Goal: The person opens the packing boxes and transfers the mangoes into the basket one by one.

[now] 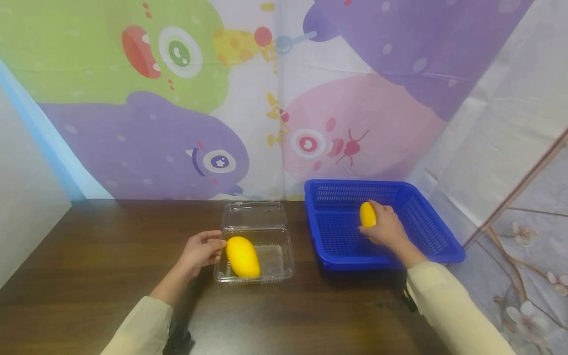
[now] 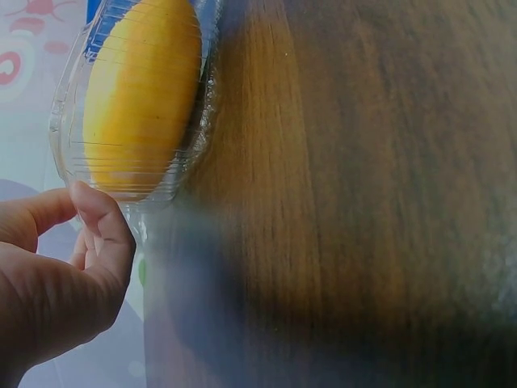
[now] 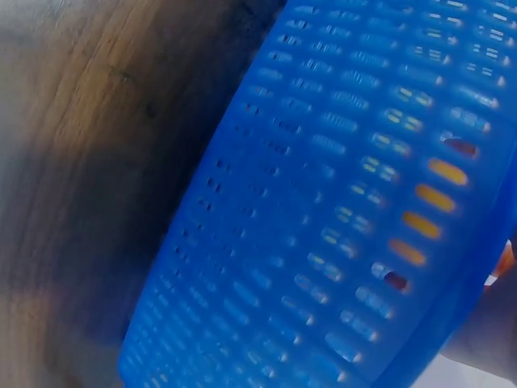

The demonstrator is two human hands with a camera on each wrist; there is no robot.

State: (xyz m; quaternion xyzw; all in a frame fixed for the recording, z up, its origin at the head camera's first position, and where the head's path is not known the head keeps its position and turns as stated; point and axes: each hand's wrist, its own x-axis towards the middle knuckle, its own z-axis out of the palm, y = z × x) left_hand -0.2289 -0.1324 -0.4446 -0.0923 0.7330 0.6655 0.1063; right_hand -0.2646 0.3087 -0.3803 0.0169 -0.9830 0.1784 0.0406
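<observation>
A yellow mango (image 1: 242, 257) lies in the left part of a clear plastic clamshell box (image 1: 277, 280), whose lid (image 1: 254, 216) is folded back toward the wall. My left hand (image 1: 201, 253) pinches the box's left rim between thumb and fingers; in the left wrist view the thumb and fingertips meet at the rim beside the mango (image 2: 141, 105). Over the blue basket (image 1: 355, 262), my right hand (image 1: 385, 226) grips a second yellow mango (image 1: 367, 215). In the right wrist view the basket wall (image 3: 266, 202) hides most of that hand, and yellow shows through its slots.
Both containers stand on a dark brown wooden table (image 1: 111, 256), the basket to the right of the box. Behind them hangs a cartoon-printed cloth (image 1: 262, 162). A flowered panel (image 1: 519, 266) borders the table's right side.
</observation>
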